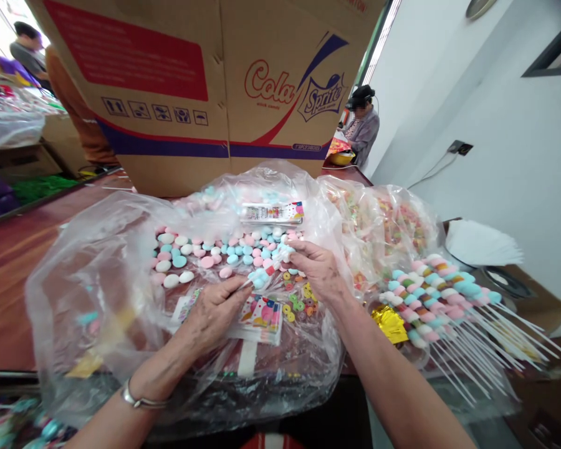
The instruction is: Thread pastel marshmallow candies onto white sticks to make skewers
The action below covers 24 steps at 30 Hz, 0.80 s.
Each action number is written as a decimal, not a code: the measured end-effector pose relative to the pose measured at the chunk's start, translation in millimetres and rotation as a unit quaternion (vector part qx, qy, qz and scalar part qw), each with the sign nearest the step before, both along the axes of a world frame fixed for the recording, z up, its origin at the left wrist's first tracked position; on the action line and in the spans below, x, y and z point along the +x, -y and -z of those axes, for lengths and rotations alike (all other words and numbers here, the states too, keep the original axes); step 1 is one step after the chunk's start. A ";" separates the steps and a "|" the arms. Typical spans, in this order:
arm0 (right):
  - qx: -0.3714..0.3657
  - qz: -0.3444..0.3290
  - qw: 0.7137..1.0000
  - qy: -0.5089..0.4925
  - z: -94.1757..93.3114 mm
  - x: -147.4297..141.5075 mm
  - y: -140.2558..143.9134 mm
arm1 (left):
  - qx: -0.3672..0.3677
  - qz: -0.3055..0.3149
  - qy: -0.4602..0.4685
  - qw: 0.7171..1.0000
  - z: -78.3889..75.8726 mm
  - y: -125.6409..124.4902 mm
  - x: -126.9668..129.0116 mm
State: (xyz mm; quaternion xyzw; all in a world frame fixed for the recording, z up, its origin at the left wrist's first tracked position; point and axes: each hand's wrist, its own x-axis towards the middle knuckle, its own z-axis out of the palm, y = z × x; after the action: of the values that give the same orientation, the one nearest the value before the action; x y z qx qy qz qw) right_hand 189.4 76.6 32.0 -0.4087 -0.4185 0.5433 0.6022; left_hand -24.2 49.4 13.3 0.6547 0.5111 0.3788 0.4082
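My left hand (219, 312) pinches the lower end of a candy skewer (260, 277) with pale blue and red pieces on it. At its upper end, the fingers of my right hand (316, 267) are closed on the same skewer near pale blue and white pieces. Beneath and beyond my hands, loose pink, blue and white candies (207, 261) lie on a clear plastic bag (98, 249). Small ring-shaped candies (298, 302) in yellow, green and orange are beside my right wrist. A stack of colourful printed labels (262, 315) lies by my left fingers.
A large cardboard carton (168, 81) stands at the back. More labels (273, 213) rest on the candy bag. To the right are bags of small candies (393, 218), a pile of finished-looking candy skewers (439, 293) and gold foil (390, 323). A person (365, 128) sits farther back.
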 end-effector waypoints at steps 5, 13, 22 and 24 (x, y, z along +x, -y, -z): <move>-0.003 -0.026 1.000 0.002 -3.9 0.6 4.1 | -0.048 -0.003 0.044 0.998 -8.5 -2.1 -5.2; 0.013 -0.001 0.998 0.054 12.1 -2.7 6.7 | -0.025 -0.013 0.045 0.999 -12.3 2.1 2.8; 0.156 0.089 0.919 0.351 21.0 -7.4 23.4 | -0.030 -0.054 0.080 0.995 -9.8 13.9 23.3; 0.166 0.077 0.897 0.403 19.8 -9.5 27.3 | -0.036 -0.047 0.078 0.995 -6.4 15.6 24.4</move>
State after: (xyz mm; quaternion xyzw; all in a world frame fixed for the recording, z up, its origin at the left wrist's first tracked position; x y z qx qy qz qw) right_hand 179.9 49.2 12.3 -0.5174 -0.6768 0.2069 0.4811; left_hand 0.2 33.8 19.7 0.5834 0.5213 0.4289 0.4515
